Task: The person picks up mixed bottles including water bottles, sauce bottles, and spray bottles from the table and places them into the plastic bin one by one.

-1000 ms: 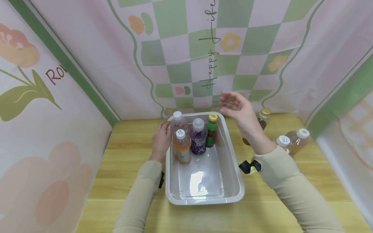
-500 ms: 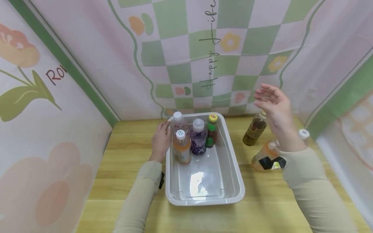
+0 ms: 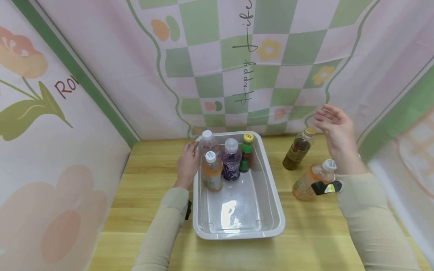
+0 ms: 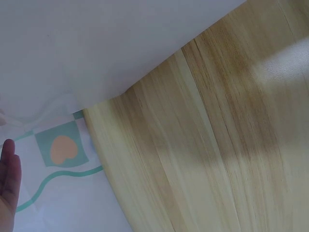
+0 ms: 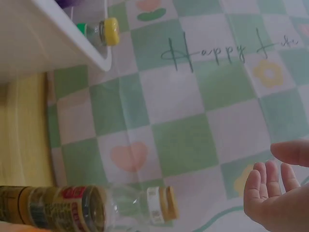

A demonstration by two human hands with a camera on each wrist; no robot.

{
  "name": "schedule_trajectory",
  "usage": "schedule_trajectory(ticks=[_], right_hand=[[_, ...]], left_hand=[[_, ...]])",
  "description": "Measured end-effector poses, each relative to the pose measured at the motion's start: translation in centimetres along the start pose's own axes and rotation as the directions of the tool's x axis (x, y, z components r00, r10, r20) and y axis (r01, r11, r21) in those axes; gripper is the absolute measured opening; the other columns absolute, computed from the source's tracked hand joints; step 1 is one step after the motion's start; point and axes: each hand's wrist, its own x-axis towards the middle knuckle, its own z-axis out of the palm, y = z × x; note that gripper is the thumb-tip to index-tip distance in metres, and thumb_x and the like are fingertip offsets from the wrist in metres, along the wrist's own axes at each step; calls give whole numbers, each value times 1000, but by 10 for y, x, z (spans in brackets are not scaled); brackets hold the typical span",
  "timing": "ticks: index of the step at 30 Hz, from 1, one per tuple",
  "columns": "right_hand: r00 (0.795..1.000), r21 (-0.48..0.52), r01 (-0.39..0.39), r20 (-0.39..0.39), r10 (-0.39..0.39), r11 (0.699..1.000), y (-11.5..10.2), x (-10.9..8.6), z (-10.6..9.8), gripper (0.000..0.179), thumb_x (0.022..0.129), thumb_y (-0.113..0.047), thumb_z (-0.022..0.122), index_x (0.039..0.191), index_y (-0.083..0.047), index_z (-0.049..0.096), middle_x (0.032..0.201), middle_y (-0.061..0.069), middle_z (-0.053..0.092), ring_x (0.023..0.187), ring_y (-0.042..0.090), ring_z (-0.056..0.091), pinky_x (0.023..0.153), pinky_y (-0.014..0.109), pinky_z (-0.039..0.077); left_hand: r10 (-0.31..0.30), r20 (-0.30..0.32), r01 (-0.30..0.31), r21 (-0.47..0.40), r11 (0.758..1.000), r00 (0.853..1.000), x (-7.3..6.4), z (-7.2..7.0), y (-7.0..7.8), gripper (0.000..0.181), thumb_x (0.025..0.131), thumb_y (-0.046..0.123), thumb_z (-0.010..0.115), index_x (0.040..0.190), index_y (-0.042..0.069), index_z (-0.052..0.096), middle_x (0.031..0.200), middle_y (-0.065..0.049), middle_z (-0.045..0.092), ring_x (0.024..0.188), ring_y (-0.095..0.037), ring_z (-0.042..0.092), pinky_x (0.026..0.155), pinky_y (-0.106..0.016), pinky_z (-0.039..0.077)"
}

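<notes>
My left hand rests beside the left rim of a grey plastic bin, its fingers fairly straight in the left wrist view. Whether they touch the rim is hard to tell. In the bin stand a clear pinkish bottle, an orange drink bottle, a purple bottle and a yellow-capped green-labelled bottle. My right hand is raised, loosely curved and holding nothing, right of a gold-capped amber bottle. Below it, a second orange drink bottle is partly hidden by the right wristband.
Wooden tabletop surrounds the bin. Behind it hangs a green checkered cloth, and a printed panel stands at left. Another bottle on the right is almost wholly hidden behind my right wrist.
My right hand has moved from above the bin's back right corner rightward, past the amber bottle, uncovering it and the second orange bottle. My left hand and the bin stay put.
</notes>
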Motion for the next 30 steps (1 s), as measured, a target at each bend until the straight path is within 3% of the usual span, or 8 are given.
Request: schedule_trajectory(ticks=[9,16,23,26,30], right_hand=[[998,75,-18,-62,23,997,-1,7,-27,42,79,26,52,102,-8,63,87,3,68,78,13,66,69,19,58],[994,-67,-89,-68,84,994,0,1,-43,41,80,15,63,108,-15,60,95,-4,67,85,7,64,75,14,55],[991,-119,-126,35,131,985,9,-3,-62,39,85,11,59,112,-18,59,99,-6,68,90,5,65,78,13,54],[985,-206,-112,108,137,972,13,-3,-71,40,88,7,57,119,-19,56,103,-9,67,94,2,63,81,10,52],[971,-357,-79,184,153,931,15,-5,-82,42,91,3,55,125,-22,50,109,-14,65,97,-2,61,83,5,49]], left_hand=[[5,-10,-5,6,1000,1000,-1,2,-1,37,98,20,43,132,13,55,140,-8,52,119,-30,59,93,-44,55],[16,-18,-16,8,1000,1000,0,1,-1,38,98,22,41,133,13,55,141,-9,52,120,-31,58,95,-46,54],[27,-23,-27,7,1000,999,-1,0,0,39,98,22,41,133,12,55,139,-8,53,120,-31,58,96,-46,53],[28,-21,-28,11,1000,999,0,0,0,38,98,22,41,133,12,55,139,-8,53,120,-31,58,97,-46,52],[24,-16,-24,11,1000,1000,-1,0,-1,39,98,22,41,133,12,55,140,-8,52,122,-30,57,98,-46,52]])
